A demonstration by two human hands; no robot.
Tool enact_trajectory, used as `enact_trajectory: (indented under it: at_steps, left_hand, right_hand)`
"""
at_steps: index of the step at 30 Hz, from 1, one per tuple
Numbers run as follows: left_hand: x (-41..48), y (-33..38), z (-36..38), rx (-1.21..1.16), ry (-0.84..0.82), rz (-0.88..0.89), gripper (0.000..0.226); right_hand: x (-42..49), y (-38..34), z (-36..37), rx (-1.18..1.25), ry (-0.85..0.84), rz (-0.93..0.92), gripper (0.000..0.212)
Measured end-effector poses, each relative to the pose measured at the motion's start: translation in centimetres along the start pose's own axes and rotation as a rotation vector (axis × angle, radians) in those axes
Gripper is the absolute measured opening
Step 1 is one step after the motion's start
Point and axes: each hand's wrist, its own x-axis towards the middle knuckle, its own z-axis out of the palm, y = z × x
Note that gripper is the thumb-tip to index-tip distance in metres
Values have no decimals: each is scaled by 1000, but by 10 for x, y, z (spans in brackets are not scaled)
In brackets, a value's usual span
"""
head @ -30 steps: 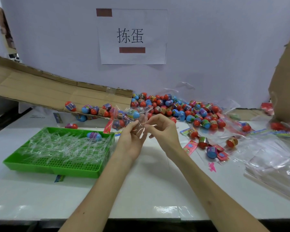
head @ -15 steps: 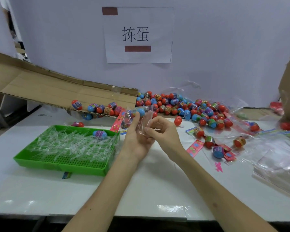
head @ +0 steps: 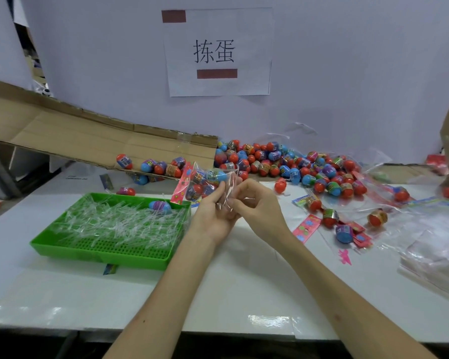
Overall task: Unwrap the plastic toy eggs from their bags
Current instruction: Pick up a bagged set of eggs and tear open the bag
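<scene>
Left grip (head: pixel 214 216) is clamped on the near end of the bag (head: pixel 230 196), thumb over the clear film. Right grip (head: pixel 259 203) pinches the same film just beside it, and the two grips touch. We can't tell if the bag is open yet.

The bag sits off the tabletop (head: pixel 231 294), just right of the tray's (head: pixel 99 257) far corner. Its eggs (head: pixel 217 175) are bunched at the far end and the pink header (head: pixel 183 187) is on the left.

How we'd do this step:
- Keep both pinches close together on the film. Thin plastic probably stretches if they spread apart.
- Pull apart short and sharp, not slow.
- Hold the egg end low and tipped away so nothing spills when the film gives.
- Don't squeeze the eggs, only the film.

Outward: the tray holds clear strips (head: pixel 114 224) and one loose egg (head: pixel 161 206), so scrap likely goes there. The pile (head: pixel 283 161) is far right, and freed eggs probably go there.
</scene>
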Motion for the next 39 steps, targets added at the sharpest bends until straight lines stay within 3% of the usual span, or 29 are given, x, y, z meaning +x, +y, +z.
enact_trajectory:
  at_steps: [10,18,24,30,32,34,36,39]
  left_hand:
    - [-3,0,5,-100,-65,-3,34]
    - [-6,1,7,40,-192,-12,37]
    - [-12,-5,15,87,-155,-33,80]
    - [-13,-3,17,28,-5,-14,103]
    - [-12,-3,16,140,47,69,115]
    - [-12,-5,16,467,73,204,124]
    - [-12,-11,18,789,37,343,118]
    - [-10,-21,20,965,-62,337,111]
  right_hand:
    - [3,-5,-3,38,55,21,10]
    - [9,-9,-14,211,210,99,14]
    - [12,-20,-25,401,217,163,16]
    - [20,-27,-48,595,337,202,13]
    - [22,-29,-58,576,381,194,14]
    - [22,-31,-67,512,402,183,18]
    - [22,-32,-75,456,388,180,22]
    - [22,-34,-82,429,243,226,27]
